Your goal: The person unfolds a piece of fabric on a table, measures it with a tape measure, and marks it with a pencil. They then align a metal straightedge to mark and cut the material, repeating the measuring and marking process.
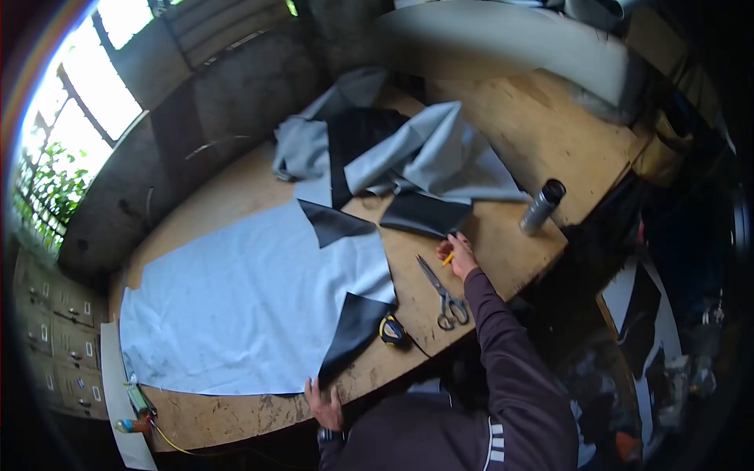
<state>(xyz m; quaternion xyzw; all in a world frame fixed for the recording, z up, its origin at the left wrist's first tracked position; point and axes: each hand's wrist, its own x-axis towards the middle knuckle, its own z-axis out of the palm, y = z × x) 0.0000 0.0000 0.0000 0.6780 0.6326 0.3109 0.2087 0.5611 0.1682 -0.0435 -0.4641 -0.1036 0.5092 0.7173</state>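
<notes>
My right hand (pixel 463 255) is closed around a small yellow pencil (pixel 448 258), its fingertips right at the near edge of a folded black sheet (pixel 424 214). Below it on the table lie metal scissors (pixel 442 294), blades pointing away from me. My left hand (pixel 324 405) rests at the table's front edge, fingers stretched out, fingertips at the corner of a large pale-blue sheet of material (pixel 251 306). This sheet lies spread out, with two dark corners (pixel 357 326) showing along its right side. A yellow and black tape measure (pixel 393 330) sits between the sheet and the scissors.
Crumpled grey and black material (pixel 440 153) is heaped at the back of the wooden table (pixel 503 263). A dark cylinder (pixel 543 207) stands near the right edge. At the left corner are a green object (pixel 138 399) and a yellow cord (pixel 174 446); drawers (pixel 67 337) stand beyond.
</notes>
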